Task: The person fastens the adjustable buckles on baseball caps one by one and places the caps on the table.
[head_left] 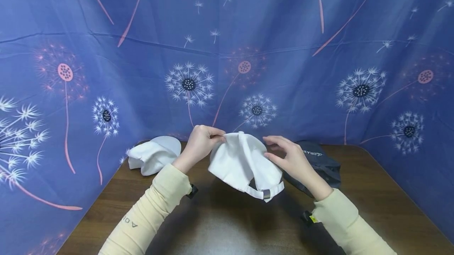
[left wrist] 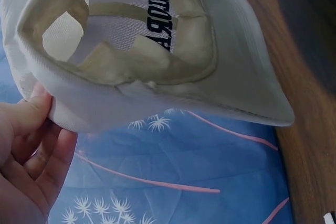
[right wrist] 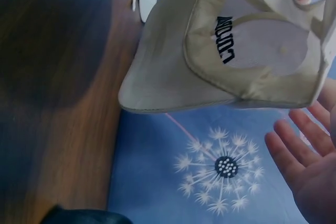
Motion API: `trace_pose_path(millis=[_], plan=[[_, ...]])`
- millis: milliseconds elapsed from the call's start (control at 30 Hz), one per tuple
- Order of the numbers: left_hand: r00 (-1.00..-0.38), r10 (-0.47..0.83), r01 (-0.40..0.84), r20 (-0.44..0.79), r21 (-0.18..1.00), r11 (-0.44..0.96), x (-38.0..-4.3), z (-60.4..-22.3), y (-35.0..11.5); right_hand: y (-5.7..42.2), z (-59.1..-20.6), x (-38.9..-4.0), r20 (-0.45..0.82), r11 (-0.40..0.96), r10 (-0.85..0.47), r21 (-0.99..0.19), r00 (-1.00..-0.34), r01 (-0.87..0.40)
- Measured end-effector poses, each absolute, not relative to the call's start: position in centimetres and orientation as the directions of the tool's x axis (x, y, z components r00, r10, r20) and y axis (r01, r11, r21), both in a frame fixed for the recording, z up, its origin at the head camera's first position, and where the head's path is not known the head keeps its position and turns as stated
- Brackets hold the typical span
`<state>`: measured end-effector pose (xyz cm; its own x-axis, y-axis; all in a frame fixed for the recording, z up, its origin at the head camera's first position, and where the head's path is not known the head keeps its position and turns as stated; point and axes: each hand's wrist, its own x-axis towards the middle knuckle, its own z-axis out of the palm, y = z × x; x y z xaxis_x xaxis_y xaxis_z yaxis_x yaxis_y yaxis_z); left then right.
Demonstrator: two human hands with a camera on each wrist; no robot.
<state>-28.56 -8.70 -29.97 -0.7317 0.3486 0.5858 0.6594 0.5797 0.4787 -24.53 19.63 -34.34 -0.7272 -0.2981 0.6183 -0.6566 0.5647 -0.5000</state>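
Observation:
In the middle of the head view, a white baseball cap (head_left: pixel 230 164) is held up over the table, its strap and dark buckle (head_left: pixel 267 194) hanging low toward me. My left hand (head_left: pixel 202 144) pinches the cap's left edge between thumb and fingers. In the left wrist view, the beige sweatband (left wrist: pixel 199 40) and dark embroidered letters show inside the cap, and the brim (left wrist: pixel 257 72) points right. My right hand (head_left: pixel 292 156) is at the cap's right side. Its fingers (right wrist: pixel 296 150) are spread and loosely bent just beside the cloth in the right wrist view, gripping nothing.
A second white cap (head_left: pixel 154 154) lies at the back left of the brown wooden table (head_left: pixel 220 231). Behind my right hand lies a dark cap (head_left: pixel 324 164) with white lettering. A blue dandelion-print cloth (head_left: pixel 294 81) hangs along the table's back and sides.

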Motion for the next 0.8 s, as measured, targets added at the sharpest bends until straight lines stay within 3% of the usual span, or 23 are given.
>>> trace_pose_path(millis=[167,300,800], plan=[[-0.717,0.36,0.678,0.597,0.477,0.56,-28.7,-30.3,-8.1,20.0,-34.4,-25.2,0.516,0.579,-0.344,-0.542,-0.785,-0.61],[-0.714,0.366,0.682,0.597,0.474,0.558,-29.0,-30.8,-7.5,20.4,-34.6,-26.0,0.497,0.581,-0.361,-0.542,-0.789,-0.607],[-0.805,0.399,0.593,0.439,0.616,0.519,-30.9,-33.4,-6.5,21.7,-36.2,-27.5,0.61,0.602,-0.379,-0.409,-0.696,-0.686]])
